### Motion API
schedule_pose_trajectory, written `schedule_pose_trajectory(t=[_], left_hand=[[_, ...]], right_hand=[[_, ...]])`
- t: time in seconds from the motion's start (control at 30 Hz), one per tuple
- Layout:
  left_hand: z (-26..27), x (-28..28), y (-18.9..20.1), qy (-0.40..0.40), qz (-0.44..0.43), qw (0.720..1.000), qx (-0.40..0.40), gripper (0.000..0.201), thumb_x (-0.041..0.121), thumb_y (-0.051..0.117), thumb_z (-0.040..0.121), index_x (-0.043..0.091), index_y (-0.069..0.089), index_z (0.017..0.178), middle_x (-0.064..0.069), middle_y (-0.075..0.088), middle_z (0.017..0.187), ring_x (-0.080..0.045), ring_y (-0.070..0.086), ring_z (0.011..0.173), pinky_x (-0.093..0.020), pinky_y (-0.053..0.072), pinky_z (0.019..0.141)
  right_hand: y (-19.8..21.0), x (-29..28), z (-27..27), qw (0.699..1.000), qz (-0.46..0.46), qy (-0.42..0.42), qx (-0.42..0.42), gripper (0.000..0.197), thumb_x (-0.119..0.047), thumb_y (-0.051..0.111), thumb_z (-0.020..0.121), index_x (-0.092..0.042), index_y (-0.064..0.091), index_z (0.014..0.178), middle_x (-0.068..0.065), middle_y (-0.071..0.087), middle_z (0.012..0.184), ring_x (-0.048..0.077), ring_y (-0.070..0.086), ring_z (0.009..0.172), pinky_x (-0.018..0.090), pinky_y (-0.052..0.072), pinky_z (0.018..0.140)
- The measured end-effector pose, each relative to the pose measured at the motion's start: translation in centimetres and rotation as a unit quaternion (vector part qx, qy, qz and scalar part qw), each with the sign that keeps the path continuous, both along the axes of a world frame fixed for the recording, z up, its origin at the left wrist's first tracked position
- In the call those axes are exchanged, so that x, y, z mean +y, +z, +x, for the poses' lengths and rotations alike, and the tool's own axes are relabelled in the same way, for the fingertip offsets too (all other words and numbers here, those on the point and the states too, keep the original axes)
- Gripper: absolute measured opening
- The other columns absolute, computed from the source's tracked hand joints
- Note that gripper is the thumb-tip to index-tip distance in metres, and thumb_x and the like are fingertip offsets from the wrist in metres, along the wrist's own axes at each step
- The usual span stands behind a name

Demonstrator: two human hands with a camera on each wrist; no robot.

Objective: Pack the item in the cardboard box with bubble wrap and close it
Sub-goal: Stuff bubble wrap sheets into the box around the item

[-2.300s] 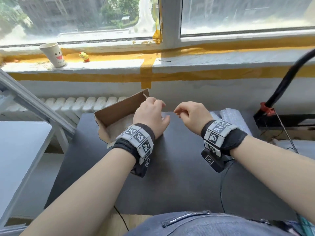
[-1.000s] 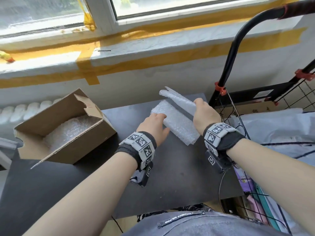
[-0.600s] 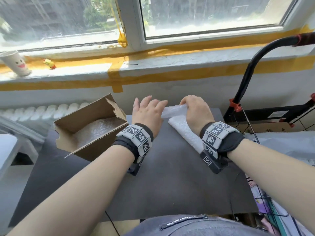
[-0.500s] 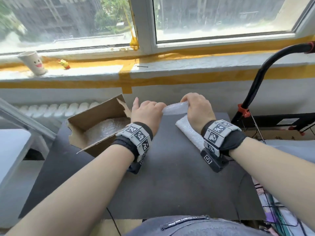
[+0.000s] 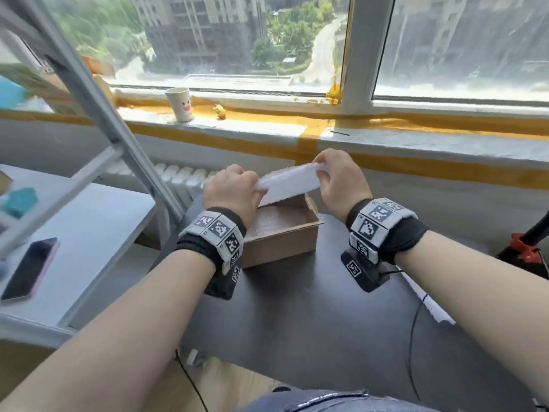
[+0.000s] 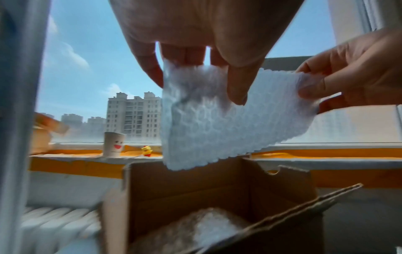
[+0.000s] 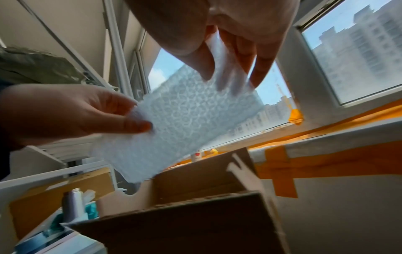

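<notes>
An open brown cardboard box (image 5: pixel 282 243) stands on the black table (image 5: pixel 312 316) with a layer of bubble wrap (image 5: pixel 269 223) lining its bottom. Above the box I hold a white bubble wrap sheet (image 5: pixel 289 184) stretched between both hands. My left hand (image 5: pixel 234 190) pinches its left end, thumb in front (image 6: pixel 202 72). My right hand (image 5: pixel 337 178) pinches the right end (image 7: pixel 228 68). In the wrist views the sheet (image 6: pixel 206 120) (image 7: pixel 185 123) hangs just over the box's back flap (image 6: pixel 195 185) (image 7: pixel 202 175). No other item shows in the box.
A grey shelf frame (image 5: pixel 98 105) leans at the left over a white table (image 5: pixel 89 233) holding a phone (image 5: pixel 29 269). On the sill stand a smiling paper cup (image 5: pixel 181 104) and a yellow toy (image 5: pixel 220 111). A red clamp (image 5: pixel 521 248) sits at the right edge.
The hands, empty at first, took the bubble wrap sheet from the table's right side, lifted it and carried it left until it hangs over the box.
</notes>
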State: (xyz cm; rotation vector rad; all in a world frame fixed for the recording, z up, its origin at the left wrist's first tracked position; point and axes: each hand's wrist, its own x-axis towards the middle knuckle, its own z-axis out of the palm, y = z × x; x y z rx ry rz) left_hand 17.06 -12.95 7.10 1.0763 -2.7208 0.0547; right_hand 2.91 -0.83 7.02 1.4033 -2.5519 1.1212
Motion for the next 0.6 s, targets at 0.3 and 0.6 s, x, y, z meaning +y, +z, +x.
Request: schedule_pose_trajectory(t=[0.3,0.6], left_hand=[[2.8,-2.5,-1.8,0.051,0.033,0.997,-0.049,0.033,0.038,0.045,0.095,0.028,0.054,0.125,-0.001,0.061,0.121,-0.026,0.049,0.119,-0.038,0.041,0.091],[2.2,-2.8,-2.9,0.041,0.050,0.997,-0.043,0.035,0.017,0.053,0.090,0.023,0.050,0.125,-0.004,0.058,0.120,-0.027,0.051,0.116,-0.037,0.042,0.088]], right_hand=[[-0.1,-4.3,3.5,0.986,0.159,-0.020,0.054,0.035,0.008,0.047,0.086,-0.007,0.047,0.118,0.013,0.050,0.113,0.028,0.055,0.082,0.033,0.042,0.065],[-0.6,-4.8,3.4,0.967,0.246,-0.047,0.044,0.030,0.012,0.045,0.084,-0.003,0.047,0.110,0.018,0.047,0.112,0.033,0.055,0.091,0.037,0.045,0.069]])
